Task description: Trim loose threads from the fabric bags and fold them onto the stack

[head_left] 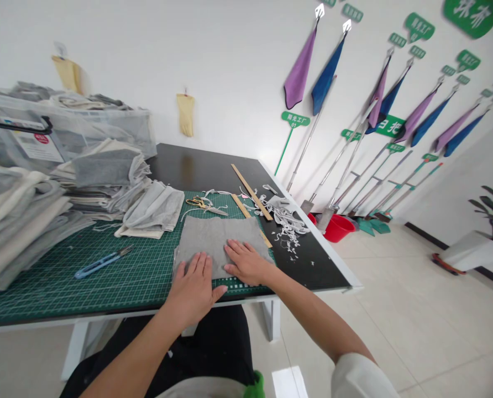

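Note:
A grey piece of cloth (213,237) lies flat on the green cutting mat (147,271) in front of me. My left hand (194,290) rests on its lower left part, fingers stretched out and thumb apart. Farther right, my right hand (244,262) lies flat on the same cloth, palm down. Just beyond the cloth are gold-handled scissors (205,205). One wooden ruler (240,205) is partly covered by the cloth's right side, and a longer wooden ruler (252,192) lies behind it. To the left sits a blue-handled cutting tool (103,262).
Folded grey cloths (153,207) and taller cloth stacks (18,221) fill the left side, before a clear plastic bin (105,127). Cut fabric scraps (286,215) lie near the table's right edge (313,226). Mops and a red basin (338,228) stand on the floor beyond.

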{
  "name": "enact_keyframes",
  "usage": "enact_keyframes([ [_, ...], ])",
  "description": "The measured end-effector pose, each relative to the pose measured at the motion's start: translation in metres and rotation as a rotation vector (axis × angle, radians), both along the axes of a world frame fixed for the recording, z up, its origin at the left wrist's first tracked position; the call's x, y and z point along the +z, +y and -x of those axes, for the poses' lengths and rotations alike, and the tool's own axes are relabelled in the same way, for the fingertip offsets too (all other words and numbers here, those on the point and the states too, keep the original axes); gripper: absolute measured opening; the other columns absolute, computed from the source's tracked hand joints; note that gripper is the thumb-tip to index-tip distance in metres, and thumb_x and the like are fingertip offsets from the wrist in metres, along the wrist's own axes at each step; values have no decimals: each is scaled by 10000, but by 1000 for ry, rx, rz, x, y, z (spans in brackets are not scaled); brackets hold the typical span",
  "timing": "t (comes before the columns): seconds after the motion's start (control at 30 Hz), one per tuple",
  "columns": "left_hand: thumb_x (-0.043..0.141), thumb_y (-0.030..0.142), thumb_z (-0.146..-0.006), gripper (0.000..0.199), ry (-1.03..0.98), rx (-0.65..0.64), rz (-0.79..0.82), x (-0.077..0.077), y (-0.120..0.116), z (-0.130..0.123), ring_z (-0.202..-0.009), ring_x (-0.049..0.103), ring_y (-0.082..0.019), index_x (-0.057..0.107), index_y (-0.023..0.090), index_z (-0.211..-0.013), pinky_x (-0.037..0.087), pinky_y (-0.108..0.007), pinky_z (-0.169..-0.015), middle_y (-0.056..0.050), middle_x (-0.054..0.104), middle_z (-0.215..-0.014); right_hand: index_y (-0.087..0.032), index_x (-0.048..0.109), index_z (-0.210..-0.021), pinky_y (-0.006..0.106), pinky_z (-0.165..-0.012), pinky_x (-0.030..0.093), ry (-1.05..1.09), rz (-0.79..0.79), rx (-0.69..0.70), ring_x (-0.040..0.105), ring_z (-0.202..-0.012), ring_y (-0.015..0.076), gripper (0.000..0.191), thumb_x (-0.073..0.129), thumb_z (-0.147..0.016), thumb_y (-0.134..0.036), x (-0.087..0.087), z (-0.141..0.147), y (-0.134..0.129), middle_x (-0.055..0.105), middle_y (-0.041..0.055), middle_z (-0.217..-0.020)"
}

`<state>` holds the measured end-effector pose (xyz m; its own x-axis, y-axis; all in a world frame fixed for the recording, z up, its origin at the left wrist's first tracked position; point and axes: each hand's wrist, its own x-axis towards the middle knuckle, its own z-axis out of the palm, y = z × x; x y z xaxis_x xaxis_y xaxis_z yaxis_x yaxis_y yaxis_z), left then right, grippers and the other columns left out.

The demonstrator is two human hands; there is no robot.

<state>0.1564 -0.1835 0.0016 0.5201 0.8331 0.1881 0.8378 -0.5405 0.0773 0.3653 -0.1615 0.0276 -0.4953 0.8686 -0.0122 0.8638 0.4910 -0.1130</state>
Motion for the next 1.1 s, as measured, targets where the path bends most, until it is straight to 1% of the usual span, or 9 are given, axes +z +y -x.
enact_keyframes([
  [0.17, 397, 491, -939, 611, -19, -10, -66, 9, -7, 15, -1369, 425, -328, 525, 58, -1351, 303, -521, -1119, -191, 513, -1439, -99, 334, -1496, 558, -1177, 129, 12, -30, 53, 223, -1465, 297, 648, 335, -1005, -522, 3, 13, -15, 251, 164, -1588],
  [0.37, 386, 369, -953, 415, -55, 119, -144, 20, 2, 48, -1220, 561, -310, 681, 132, -1125, 396, -483, -1035, -144, 662, -1263, -141, 483, -1391, 522, -1179, 146, 39, -171, 172, 365, -1398, 278, 635, 495, -931, -579, 4, 41, -22, 464, 150, -1482],
  [0.5, 380, 313, -947, 404, -49, 207, -145, 15, 10, 66, -1157, 596, -351, 714, 97, -1016, 450, -504, -967, -177, 699, -1171, -164, 614, -1214, 509, -1129, 263, 37, -226, 222, 470, -1304, 288, 398, 526, -953, -451, 1, 59, -12, 637, 114, -1304],
  [0.57, 393, 313, -944, 386, -47, 193, -122, 11, 10, 71, -1142, 614, -319, 710, 117, -1047, 468, -475, -967, -149, 697, -1192, -172, 659, -1098, 488, -1109, 292, 47, -240, 237, 509, -1255, 284, 256, 508, -968, -331, -1, 62, -9, 678, 103, -1230],
  [0.67, 411, 349, -946, 359, -57, 128, -74, 8, 9, 75, -1158, 616, -247, 712, 193, -1066, 473, -403, -997, -74, 697, -1219, -174, 664, -1021, 438, -1098, 314, 79, -248, 234, 570, -1171, 260, 180, 513, -928, -202, -3, 60, -10, 708, 97, -1147],
  [0.73, 409, 362, -948, 354, -71, 105, -52, 6, 7, 77, -1180, 602, -221, 708, 219, -1076, 451, -381, -1033, -48, 696, -1224, -162, 645, -1026, 405, -1025, 394, 118, -257, 188, 631, -1043, 244, 183, 508, -907, -182, -5, 54, -13, 722, 104, -1068],
  [0.83, 384, 337, -954, 369, -96, 120, -36, 4, 7, 79, -1212, 578, -222, 683, 203, -1122, 426, -386, -1064, -57, 679, -1252, -141, 607, -1049, 355, -799, 496, 202, -284, 46, 671, -834, 232, 215, 431, -927, -164, -7, 42, -18, 724, 117, -933],
  [0.97, 386, 338, -950, 384, -110, 149, -29, 5, 8, 78, -1196, 585, -250, 664, 153, -1141, 444, -409, -1043, -96, 674, -1248, -145, 537, -1113, 329, -621, 485, 351, -331, -137, 654, -667, 227, 235, 351, -977, -193, -11, 28, -18, 700, 92, -802],
  [1.1, 396, 339, -947, 384, -118, 178, -40, 9, 10, 75, -1180, 593, -264, 660, 134, -1135, 463, -423, -1014, -115, 680, -1224, -178, 493, -1053, 317, -572, 478, 526, -392, -266, 616, -627, 213, 226, 280, -1008, -240, -13, 20, -11, 635, 53, -725],
])
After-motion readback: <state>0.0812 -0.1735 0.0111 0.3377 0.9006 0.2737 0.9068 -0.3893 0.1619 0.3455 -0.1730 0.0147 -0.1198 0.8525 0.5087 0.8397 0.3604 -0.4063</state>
